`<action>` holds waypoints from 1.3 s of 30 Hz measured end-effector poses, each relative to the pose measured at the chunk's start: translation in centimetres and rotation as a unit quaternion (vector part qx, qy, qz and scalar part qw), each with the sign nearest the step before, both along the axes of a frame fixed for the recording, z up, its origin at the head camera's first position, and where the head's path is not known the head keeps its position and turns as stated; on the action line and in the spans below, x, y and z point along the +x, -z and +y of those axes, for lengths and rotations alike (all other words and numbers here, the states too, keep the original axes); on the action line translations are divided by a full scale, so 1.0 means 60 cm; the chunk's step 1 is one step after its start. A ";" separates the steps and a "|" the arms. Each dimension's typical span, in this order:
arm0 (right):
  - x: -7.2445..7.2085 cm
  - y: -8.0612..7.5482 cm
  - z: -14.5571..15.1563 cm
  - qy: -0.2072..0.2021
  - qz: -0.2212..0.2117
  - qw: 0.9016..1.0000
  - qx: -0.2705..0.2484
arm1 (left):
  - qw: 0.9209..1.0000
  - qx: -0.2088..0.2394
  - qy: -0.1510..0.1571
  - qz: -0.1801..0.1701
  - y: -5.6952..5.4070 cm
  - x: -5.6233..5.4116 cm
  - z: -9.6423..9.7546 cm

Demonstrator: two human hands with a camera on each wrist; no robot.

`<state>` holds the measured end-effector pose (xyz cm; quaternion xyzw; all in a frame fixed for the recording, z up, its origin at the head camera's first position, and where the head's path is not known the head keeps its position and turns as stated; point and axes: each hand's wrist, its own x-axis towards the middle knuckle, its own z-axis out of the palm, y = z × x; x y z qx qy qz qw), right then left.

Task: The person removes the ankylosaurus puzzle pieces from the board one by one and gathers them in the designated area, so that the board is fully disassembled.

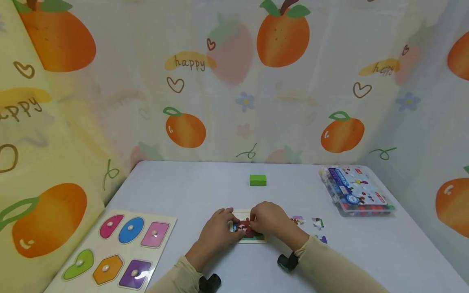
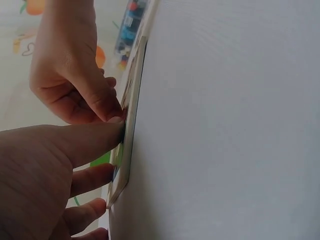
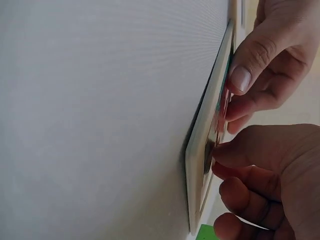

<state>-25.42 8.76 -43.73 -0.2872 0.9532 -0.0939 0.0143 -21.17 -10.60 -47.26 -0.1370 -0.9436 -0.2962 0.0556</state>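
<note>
A small jigsaw puzzle (image 1: 246,228) with a reddish-brown picture lies in a pale tray (image 1: 253,242) on the table. My left hand (image 1: 219,228) rests along its left side, thumb on the picture and fingers fairly straight at the far edge. Over the right part, my right hand (image 1: 270,219) has curled fingers, with thumb and forefinger pinching a puzzle piece at the picture's surface; the hand mostly hides the piece. In the right wrist view, those fingertips meet close to the tray's rim (image 3: 192,170). Loose puzzle pieces (image 1: 317,222) lie right of the tray.
At the left stands a shape board (image 1: 122,249) with several coloured, knobbed shapes. A green block (image 1: 258,180) sits behind the puzzle. A clear plastic case (image 1: 357,191) of coloured parts lies at the back right. Printed curtains (image 1: 227,101) surround the white table (image 1: 190,183).
</note>
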 end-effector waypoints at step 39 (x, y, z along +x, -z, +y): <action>0.083 -0.017 0.232 0.115 -0.060 0.989 -0.070 | 0.999 -0.012 -0.020 -0.038 -0.002 -0.001 0.006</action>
